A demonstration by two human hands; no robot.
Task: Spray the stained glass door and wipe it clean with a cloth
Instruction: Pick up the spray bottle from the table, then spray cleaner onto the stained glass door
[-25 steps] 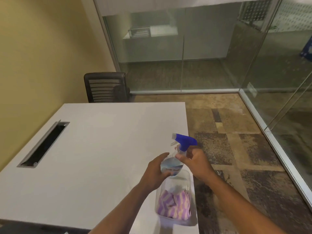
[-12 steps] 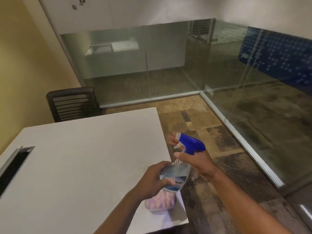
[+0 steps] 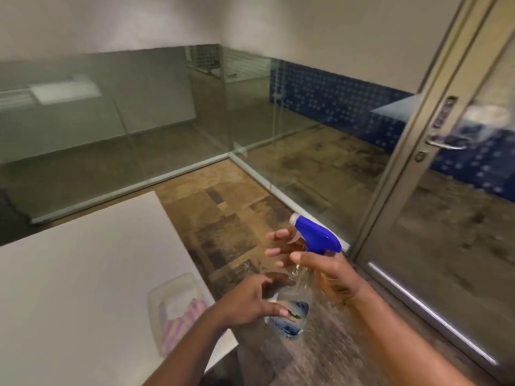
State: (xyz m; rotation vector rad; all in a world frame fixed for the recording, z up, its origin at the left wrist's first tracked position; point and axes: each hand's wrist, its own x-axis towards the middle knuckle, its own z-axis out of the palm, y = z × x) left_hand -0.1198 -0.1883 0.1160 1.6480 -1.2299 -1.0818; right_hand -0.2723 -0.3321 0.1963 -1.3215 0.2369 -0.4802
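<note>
Head view: the clear plastic spray bottle with a blue trigger head [image 3: 299, 277] hangs in the air just off the right edge of the white table [image 3: 83, 274], above the patterned floor. The right hand [image 3: 326, 271] is wrapped around its neck just under the blue head, with fingertips [image 3: 278, 235] showing past the trigger on the far side. The left hand [image 3: 250, 302] has spread fingers lying against the lower body near the label; whether it grips there or only steadies cannot be told, as motion blurs this part. Near the table's front right corner sits a clear plastic tray [image 3: 172, 285] holding a pink-and-white striped cloth [image 3: 181, 319]. The metal-framed glass door with a lever handle [image 3: 446, 232] stands at the right, apart from the bottle.

The bottle looks light, with only a little liquid low in it, and its thin wall would likely flex under a squeeze and may be slick. The neck is the stiff part, so the right hand's hold there suits it, with a finger free for the trigger. The cloth is soft and limp; a pinch on any fold should lift it from the tray.
</note>
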